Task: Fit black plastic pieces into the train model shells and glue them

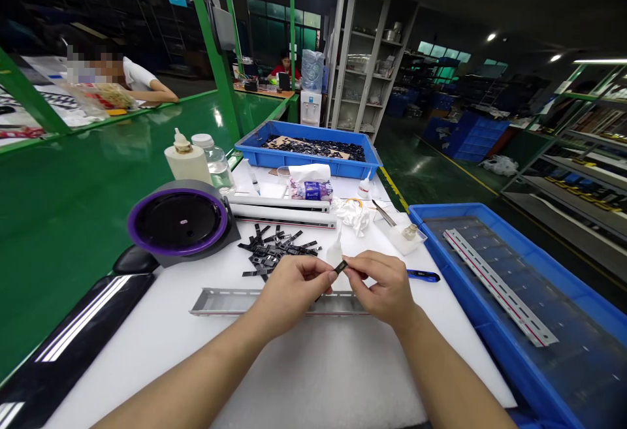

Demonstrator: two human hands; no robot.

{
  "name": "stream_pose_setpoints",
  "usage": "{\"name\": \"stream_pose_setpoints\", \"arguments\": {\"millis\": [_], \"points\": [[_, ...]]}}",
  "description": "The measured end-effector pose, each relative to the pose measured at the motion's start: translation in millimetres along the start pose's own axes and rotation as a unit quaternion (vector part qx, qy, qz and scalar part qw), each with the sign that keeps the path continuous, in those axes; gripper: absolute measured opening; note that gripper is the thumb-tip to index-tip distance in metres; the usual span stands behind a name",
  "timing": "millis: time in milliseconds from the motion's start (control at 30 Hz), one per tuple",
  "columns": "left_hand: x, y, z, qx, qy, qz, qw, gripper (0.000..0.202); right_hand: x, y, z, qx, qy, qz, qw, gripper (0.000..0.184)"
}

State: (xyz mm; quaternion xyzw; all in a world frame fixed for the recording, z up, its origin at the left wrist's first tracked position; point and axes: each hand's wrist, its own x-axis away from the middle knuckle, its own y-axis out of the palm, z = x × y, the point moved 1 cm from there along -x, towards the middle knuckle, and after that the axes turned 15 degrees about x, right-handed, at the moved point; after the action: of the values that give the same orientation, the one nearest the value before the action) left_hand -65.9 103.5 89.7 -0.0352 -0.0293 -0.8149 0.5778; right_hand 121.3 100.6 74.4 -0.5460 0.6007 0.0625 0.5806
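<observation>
My left hand (pixel 289 295) and my right hand (pixel 379 287) meet above the white work table (pixel 323 377), pinching a small black plastic piece (pixel 341 266) between their fingertips. Just below my hands lies a slotted metal channel (pixel 230 301), partly hidden by them. To the left of my fingers is a loose pile of black plastic strips (pixel 277 251). A small white squeeze bottle (pixel 334 253) stands right behind my fingertips.
On the right, a blue tray (pixel 441 253) holds a long metal strip (pixel 499 285). A blue bin (pixel 306 162) of black parts stands behind a round purple-rimmed turntable (pixel 179 223), tissues and tweezers (pixel 385 213). Co-workers sit further back, beyond a green bench (pixel 98 181).
</observation>
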Motion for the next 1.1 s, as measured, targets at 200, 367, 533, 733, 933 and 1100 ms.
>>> {"name": "stream_pose_setpoints", "arguments": {"millis": [200,367,533,733,933,1100], "points": [[-0.5,-0.3,0.3,0.006,-0.012,-0.012,1.000,0.028,-0.7,-0.7,3.1,-0.001,0.007,0.016,1.000,0.028],[-0.6,-0.4,3.4,-0.012,0.022,0.016,1.000,0.027,-0.7,-3.9,6.8,-0.015,0.069,0.006,0.997,0.020],[2.8,1.1,5.8,-0.089,0.089,0.033,0.992,0.020,0.3,-1.0,10.5,-0.129,0.185,-0.070,0.972,0.014],[5.3,3.5,5.9,-0.079,0.088,0.027,0.993,0.019,0.4,0.1,6.2,-0.128,0.173,-0.057,0.975,0.014],[5.0,5.3,6.3,-0.070,0.074,0.021,0.995,0.020,-2.4,-2.1,3.0,-0.060,0.084,-0.023,0.994,0.016],[3.9,5.5,6.3,-0.071,0.060,0.011,0.996,0.022,-2.5,-2.7,2.2,-0.052,0.075,-0.018,0.996,0.014]]}}
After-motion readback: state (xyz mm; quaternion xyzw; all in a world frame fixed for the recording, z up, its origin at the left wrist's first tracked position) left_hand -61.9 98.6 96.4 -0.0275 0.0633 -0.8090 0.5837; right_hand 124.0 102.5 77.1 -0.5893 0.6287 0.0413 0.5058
